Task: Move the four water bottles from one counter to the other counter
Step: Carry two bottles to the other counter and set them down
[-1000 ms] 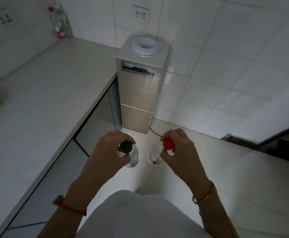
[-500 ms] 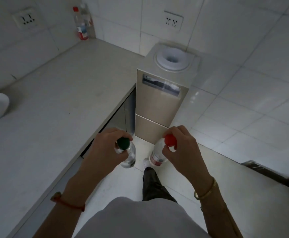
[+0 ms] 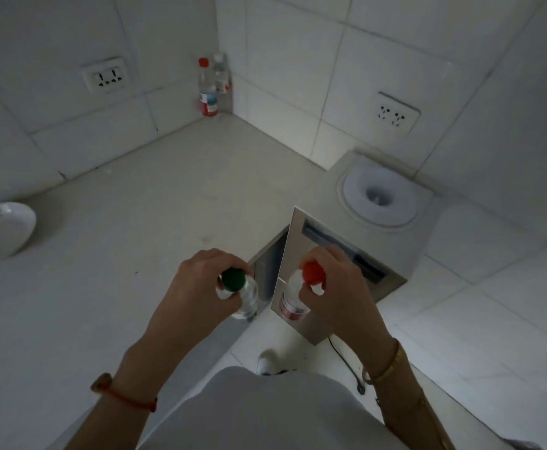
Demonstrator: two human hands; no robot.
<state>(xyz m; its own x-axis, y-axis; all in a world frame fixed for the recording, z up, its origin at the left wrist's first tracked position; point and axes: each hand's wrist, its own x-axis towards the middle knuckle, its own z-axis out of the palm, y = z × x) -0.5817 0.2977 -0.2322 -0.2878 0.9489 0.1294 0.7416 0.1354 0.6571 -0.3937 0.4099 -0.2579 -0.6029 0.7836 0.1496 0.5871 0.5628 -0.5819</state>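
Water bottles, four counted: two held out in front, two standing together in the far corner of the table [image 3: 129, 222], against the tiled walls. Compared with half a second earlier, nearer the table now, with the corner pair larger and closer to centre of view, the water dispenser [image 3: 356, 254] shifted right and directly below the right hand, and the dark trouser leg gone, only a white shoe [image 3: 270, 363] showing. From the left: one white bowl [image 3: 0, 232] at the table's left edge; one wall socket [image 3: 105, 78] on the left wall; left hand [image 3: 197, 290] closed around the neck of the green-capped bottle [image 3: 244, 295], carried over the table's front edge; corner bottle with red cap [image 3: 207, 89], red and blue label, printing too small to read; beside it, touching or nearly so, a second corner bottle [image 3: 221, 76] with a clear or pale cap; right hand [image 3: 337, 290] closed around the neck of the red-capped bottle [image 3: 293, 302], red label, lettering unreadable; second wall socket [image 3: 395, 115] on the right wall. One red cord on the left wrist, one gold bangle on the right.
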